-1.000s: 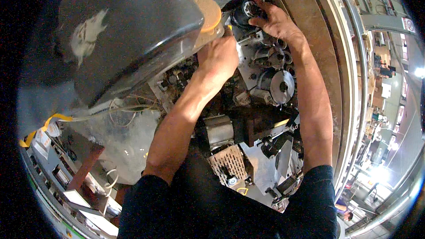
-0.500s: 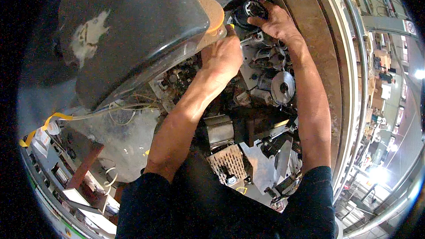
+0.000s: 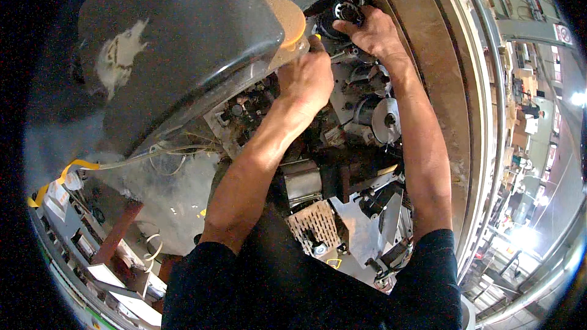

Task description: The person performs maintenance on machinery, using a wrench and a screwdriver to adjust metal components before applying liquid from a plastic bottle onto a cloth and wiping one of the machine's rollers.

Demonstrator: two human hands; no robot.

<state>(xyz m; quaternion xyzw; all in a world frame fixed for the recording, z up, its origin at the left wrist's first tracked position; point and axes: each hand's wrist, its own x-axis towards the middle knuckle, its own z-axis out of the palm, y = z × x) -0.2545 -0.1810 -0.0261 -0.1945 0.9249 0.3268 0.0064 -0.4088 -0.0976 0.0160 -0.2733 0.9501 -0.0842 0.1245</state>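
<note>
Inside the machine, my right hand (image 3: 377,35) curves its thumb and fingers round a dark, round machine part (image 3: 348,13) at the far end. My left hand (image 3: 306,78) is closed in a fist beside the lower edge of the big dark cover (image 3: 183,43). A small yellow tip (image 3: 317,37) shows at its thumb; the rest of what it grips is hidden. Just right of that fist lies a short metal rod (image 3: 343,55). Nearer to me, below my right hand, sits a shiny metal disc (image 3: 386,120) on a cylindrical housing.
An orange-yellow bracket (image 3: 293,24) juts from the cover above my left hand. A brown panel (image 3: 437,67) and a pale rail run along the right. Closer in are a slotted tan plate (image 3: 313,227), bare metal sheets (image 3: 358,220) and loose cables (image 3: 183,148).
My right hand has shifted slightly left and toward me, its thumb now lying further across the dark round part. My left hand has barely moved. The view has tilted a little.
</note>
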